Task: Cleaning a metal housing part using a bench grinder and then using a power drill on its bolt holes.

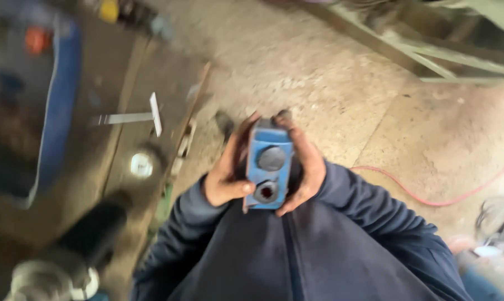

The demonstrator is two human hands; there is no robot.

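The fingers (246, 188) of the left hand (225, 177) are curled around the left edge of a blue metal block (270, 164), and the thumb presses on its front face near the lower hole. The fingers of the right hand (305, 167) wrap the right edge, with the tips coming around at the bottom corner. Both hands so clamp the one block between them, close in front of the chest.

The block is a long box shape. Its long axis runs near to far, almost upright in the view, with the top end leaning a little to the right and pointing away from the person. Its broad face looks up at the camera. On this face I count two round openings: the far one looks filled with a dark grey plug, the near one is an open dark hole with a ring around it.

Both sleeves and the jacket (296, 256) are dark navy. Under the hands lies a concrete floor (341, 83). One red cable (430, 200) curves on the floor to the right. To the left is one T-shaped metal piece (138, 116) and one small white round object (142, 165), both blurred.
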